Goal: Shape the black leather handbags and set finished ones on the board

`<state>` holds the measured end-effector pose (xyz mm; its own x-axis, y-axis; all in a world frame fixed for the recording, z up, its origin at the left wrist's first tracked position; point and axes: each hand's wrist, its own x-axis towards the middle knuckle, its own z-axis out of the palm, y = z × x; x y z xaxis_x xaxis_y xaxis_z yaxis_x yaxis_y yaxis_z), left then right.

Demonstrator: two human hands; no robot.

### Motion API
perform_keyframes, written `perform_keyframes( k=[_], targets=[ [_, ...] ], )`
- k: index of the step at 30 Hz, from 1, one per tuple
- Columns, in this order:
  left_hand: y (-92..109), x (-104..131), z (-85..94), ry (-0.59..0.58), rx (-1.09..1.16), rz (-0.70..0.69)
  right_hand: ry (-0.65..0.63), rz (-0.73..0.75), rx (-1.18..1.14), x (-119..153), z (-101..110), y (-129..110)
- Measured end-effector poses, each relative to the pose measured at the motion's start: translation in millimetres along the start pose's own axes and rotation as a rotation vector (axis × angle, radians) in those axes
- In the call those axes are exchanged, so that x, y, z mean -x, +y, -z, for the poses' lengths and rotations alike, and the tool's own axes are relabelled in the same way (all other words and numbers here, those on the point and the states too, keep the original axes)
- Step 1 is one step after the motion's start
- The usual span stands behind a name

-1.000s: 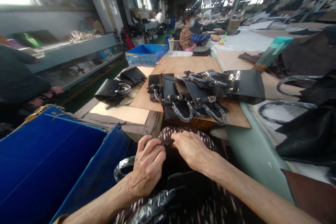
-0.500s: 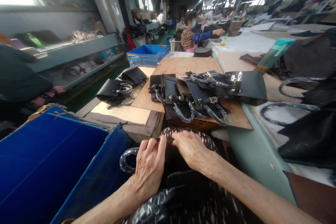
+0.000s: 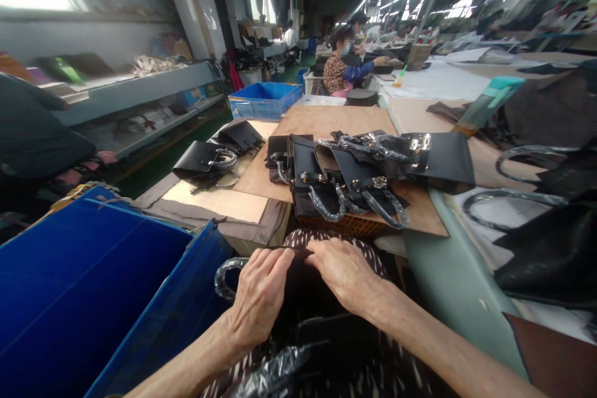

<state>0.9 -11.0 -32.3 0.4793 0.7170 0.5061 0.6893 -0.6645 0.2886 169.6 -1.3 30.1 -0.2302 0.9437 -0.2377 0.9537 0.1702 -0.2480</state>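
Just off the near edge of a plywood-topped bench (image 3: pixel 336 117) strewn with finished-looking bags (image 3: pixel 305 161), a black handbag (image 3: pixel 333 339) lies on our lap (image 3: pixel 298 237). Our left hand (image 3: pixel 261 286) and right hand (image 3: pixel 345 270) hold its far edge in a narrow grip, fingertips partly hidden. We appear to be shaping that edge; the next move calls for even pressure from both sides.

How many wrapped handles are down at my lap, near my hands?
2: one handle left of the left hand, another handle lower, near the picture's bottom. Others may be hidden.
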Motion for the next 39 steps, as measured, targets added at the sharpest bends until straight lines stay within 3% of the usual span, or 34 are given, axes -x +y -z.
perform_keyframes(
  k=[4, 9, 15, 21, 25, 29, 39],
  targets=[
    [-1, -5, 0.9, 0.023, 0.078, 0.103, 0.001, 0.007, -0.039, 0, 3, 0],
    [-7, -16, 14.2, 0.020, 0.089, 0.238, 0.004, 0.009, -0.061, -2, 1, 2],
    [-32, -29, 25.8, -0.427, 0.751, 0.549, 0.010, 0.028, -0.171, -4, 0, 8],
    [-46, -35, 23.4, -0.649, 1.071, 0.712, -0.166, -0.008, -0.492, -10, 5, 15],
    [-46, -37, 24.8, -0.677, 1.102, 0.705, -0.288, 0.061, -0.716, -19, 2, 22],
    [-44, -37, 24.6, -0.625, 1.004, 0.622, -0.242, 0.085, -0.692, -26, -4, 24],
    [-46, -37, 23.1, -0.661, 0.934, 0.646, -0.150, 0.051, -0.551, -26, -11, 22]
  ],
)
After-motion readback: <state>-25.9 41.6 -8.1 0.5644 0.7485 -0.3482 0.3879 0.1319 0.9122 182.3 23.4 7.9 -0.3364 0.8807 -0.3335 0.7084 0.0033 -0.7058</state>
